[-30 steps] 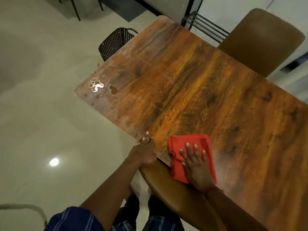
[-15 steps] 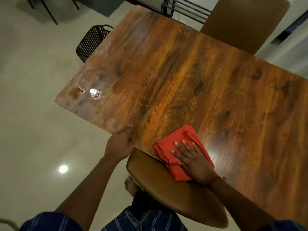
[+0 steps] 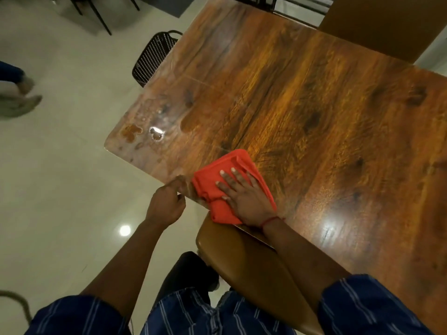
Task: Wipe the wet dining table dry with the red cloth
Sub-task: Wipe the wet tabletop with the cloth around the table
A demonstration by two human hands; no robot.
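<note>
View from above of a dark, glossy wood-grain counter [image 3: 314,122] that runs diagonally across a room with a pale, shiny tiled floor [image 3: 60,189]. The right hand [image 3: 244,197] lies flat, fingers spread, pressing a folded red cloth [image 3: 217,180] onto the counter at its near edge; a thin red thread circles that wrist. One end of the cloth hangs slightly past the edge, above the tan back of a chair [image 3: 254,267] tucked in against the counter. The left hand [image 3: 167,204] is loosely curled just beside the cloth, its fingertips at the counter edge and blurred, gripping nothing visible. Puddles of water [image 3: 145,134] and smaller drops sit on the left corner of the counter, well apart from the cloth, one puddle catching a bright glint of light. The wood around them looks hazy, while the rest shines amber. A second tan chair [image 3: 377,25] stands at the far side of the counter, and a black mesh basket [image 3: 152,56] sits on the floor by the left edge. A round ceiling light reflects on the floor. Another person's blurred foot [image 3: 19,102] shows at the far left. Blue striped sleeves fill the bottom of the view.
</note>
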